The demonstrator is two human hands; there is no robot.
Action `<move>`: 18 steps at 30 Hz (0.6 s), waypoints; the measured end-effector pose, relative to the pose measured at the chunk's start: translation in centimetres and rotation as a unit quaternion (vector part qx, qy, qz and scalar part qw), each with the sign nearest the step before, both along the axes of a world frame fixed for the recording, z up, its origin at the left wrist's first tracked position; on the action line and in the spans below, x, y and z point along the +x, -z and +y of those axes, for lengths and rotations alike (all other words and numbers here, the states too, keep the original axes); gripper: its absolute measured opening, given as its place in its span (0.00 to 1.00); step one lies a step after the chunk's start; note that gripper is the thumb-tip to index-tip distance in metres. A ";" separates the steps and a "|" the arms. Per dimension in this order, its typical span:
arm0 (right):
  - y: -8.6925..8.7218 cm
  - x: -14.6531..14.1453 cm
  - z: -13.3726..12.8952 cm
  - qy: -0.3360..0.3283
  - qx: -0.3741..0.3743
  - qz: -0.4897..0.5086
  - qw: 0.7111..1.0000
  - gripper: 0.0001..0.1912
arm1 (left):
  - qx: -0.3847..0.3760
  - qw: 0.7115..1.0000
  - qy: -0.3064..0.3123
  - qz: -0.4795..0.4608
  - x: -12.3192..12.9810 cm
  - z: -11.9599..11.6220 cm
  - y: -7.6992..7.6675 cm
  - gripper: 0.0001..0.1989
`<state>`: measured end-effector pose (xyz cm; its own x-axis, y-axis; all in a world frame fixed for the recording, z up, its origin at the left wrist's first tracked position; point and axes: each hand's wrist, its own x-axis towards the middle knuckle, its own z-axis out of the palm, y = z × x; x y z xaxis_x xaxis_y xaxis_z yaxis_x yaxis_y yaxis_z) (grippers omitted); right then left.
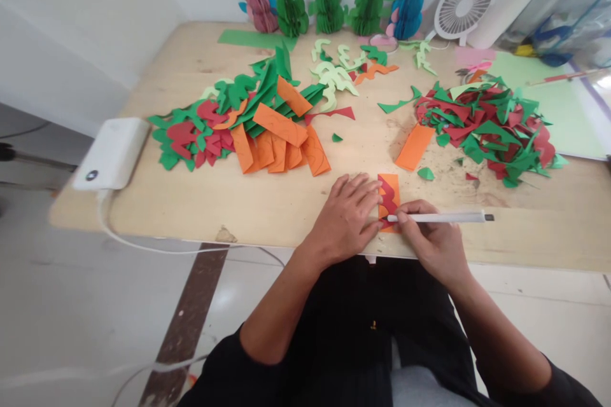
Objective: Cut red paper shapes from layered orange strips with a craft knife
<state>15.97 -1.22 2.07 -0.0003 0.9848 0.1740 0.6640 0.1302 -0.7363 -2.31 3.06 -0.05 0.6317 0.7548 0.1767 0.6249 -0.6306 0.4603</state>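
A small red wavy paper cutout [388, 193] lies on an orange paper rectangle [394, 180] near the table's front edge. My left hand [347, 217] rests flat on the table, its fingertips touching the left edge of the cutout and the orange paper. In my right hand [435, 243] a white pen [453, 217] is pinched between thumb and fingers. It lies nearly level, its tip over the lower part of the cutout. Another orange paper rectangle [414, 147] lies just beyond my right hand.
Orange folded strips [281, 124] and green and red cutouts [191, 133] are piled at left, scraps [496, 127] at right. A white power bank [112, 152] with a cable sits at the left edge. Honeycomb paper figures [329, 5] and a white fan [465, 6] stand behind.
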 end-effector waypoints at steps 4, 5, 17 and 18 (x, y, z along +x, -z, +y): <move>0.2 0.0 0.0 -0.006 0.008 -0.001 1.000 0.10 | -0.001 1.000 0.001 0.000 0.0 0.0 0.0 0.15; 0.2 0.0 0.0 -0.006 0.010 0.000 1.000 0.10 | -0.001 1.000 0.001 -0.001 0.0 0.0 0.0 0.15; 0.5 -0.1 0.0 -0.007 0.012 -0.009 1.000 0.10 | -0.004 1.000 0.000 0.000 0.0 0.0 0.0 0.14; 0.5 -0.1 0.0 -0.008 0.012 -0.010 1.000 0.10 | -0.003 1.000 0.000 0.000 0.0 0.0 0.0 0.15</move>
<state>15.89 -1.19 1.61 -0.0189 0.9802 0.1969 0.6769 0.1574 -0.7190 -2.33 3.07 -0.08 0.6318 0.7558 0.1720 0.6244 -0.6277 0.4649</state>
